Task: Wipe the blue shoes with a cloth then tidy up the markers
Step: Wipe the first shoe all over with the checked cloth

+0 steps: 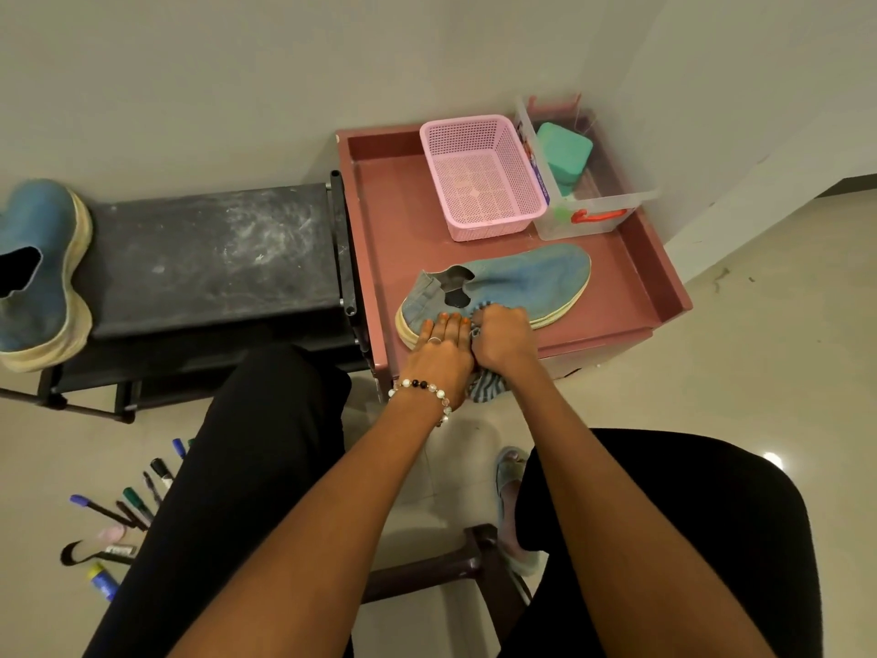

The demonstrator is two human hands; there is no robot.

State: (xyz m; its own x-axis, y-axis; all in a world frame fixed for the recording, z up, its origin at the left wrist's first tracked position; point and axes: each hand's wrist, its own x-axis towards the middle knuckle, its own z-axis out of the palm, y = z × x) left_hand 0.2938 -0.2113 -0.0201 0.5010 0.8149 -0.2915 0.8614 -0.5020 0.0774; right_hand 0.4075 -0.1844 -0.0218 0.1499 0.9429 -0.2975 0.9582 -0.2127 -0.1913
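One blue shoe (522, 282) lies on its side on the reddish-brown tray table (394, 220). My left hand (441, 344) lies flat on the heel end of this shoe with straight fingers. My right hand (503, 337) grips a striped grey cloth (489, 389) bunched against the shoe's near sole edge. The second blue shoe (38, 273) rests on the black bench (213, 258) at the far left. Several markers (137, 501) lie scattered on the floor at the lower left, partly hidden by my left leg.
A pink mesh basket (484, 178) and a clear plastic box (588, 201) holding a green sponge (564, 154) stand at the tray's back. A glue stick (102, 581) lies near the markers. A dark stool (455, 567) is between my legs. Walls close in behind.
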